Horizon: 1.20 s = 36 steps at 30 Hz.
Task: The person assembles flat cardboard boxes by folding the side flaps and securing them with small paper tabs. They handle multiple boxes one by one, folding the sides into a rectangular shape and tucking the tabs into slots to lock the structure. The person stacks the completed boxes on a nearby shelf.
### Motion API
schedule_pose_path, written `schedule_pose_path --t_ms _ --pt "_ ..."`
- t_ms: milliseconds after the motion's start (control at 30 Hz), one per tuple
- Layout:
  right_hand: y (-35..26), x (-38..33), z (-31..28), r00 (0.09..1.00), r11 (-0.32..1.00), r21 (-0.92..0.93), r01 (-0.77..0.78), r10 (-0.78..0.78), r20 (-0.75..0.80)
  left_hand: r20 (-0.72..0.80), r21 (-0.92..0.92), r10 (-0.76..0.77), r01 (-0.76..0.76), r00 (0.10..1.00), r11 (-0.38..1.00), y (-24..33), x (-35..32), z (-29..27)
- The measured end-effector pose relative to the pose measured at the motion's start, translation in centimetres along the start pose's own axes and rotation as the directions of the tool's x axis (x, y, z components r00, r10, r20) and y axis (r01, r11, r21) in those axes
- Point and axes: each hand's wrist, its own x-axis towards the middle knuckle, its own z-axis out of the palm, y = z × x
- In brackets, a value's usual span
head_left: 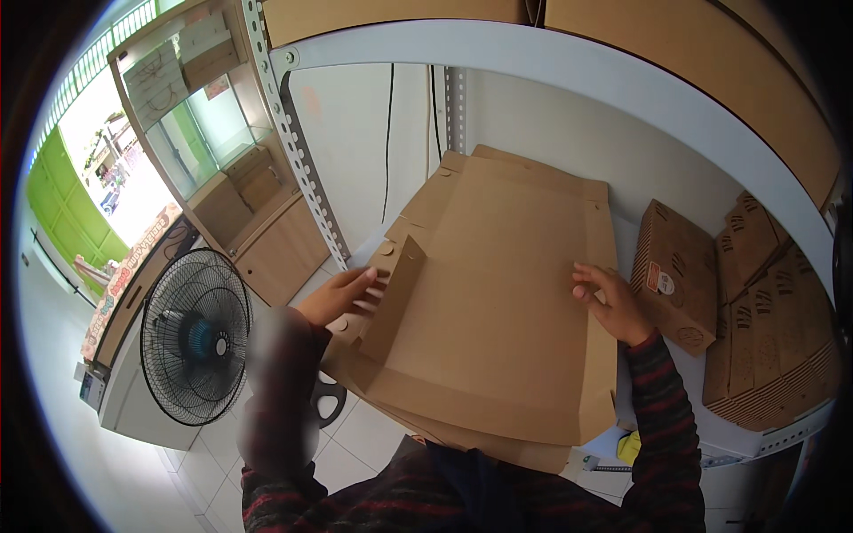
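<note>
Striped sleeves [662,417] come up from the lower edge toward a large flat cardboard blank [498,293] lying on more flat blanks on the white shelf surface [675,178]. Left hand [342,295], fingers nearly straight, presses against the raised side flap [395,298] of the blank. Right hand [613,302], loosely curled, rests its fingertips on the blank's right panel. Folded printed boxes [675,275] stand just right of it; a black fan [195,333] stands on the floor at left
</note>
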Motion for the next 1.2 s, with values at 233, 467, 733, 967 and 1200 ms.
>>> schedule_pose_path --t_ms 233,467,733,967,1200 --pt "0.3 -0.4 0.0 1.0 0.997 -0.078 0.011 -0.01 0.016 -0.17 -0.156 -0.065 0.038 0.983 0.987 0.6 5.7 0.3" --pt "1.2 -0.4 -0.3 0.996 0.996 -0.062 -0.068 0.064 -0.064 -0.209 -0.149 0.087 -0.119 0.974 0.982 1.2 7.6 2.1" --pt "0.8 -0.4 -0.1 0.997 0.994 -0.113 -0.012 0.004 -0.072 0.028 0.518 0.318 -0.286 0.948 0.806 2.6 9.1 5.8" --pt "0.6 -0.4 0.6 0.994 0.981 -0.186 -0.049 0.03 -0.104 0.023 0.871 0.435 -0.231 0.9 0.433 0.6 9.1 10.0" --pt "0.2 0.8 1.8 0.928 0.748 0.645 -0.153 0.333 -0.167 -0.067 0.906 0.551 -0.181 0.832 0.383 -1.1 9.2 11.7"
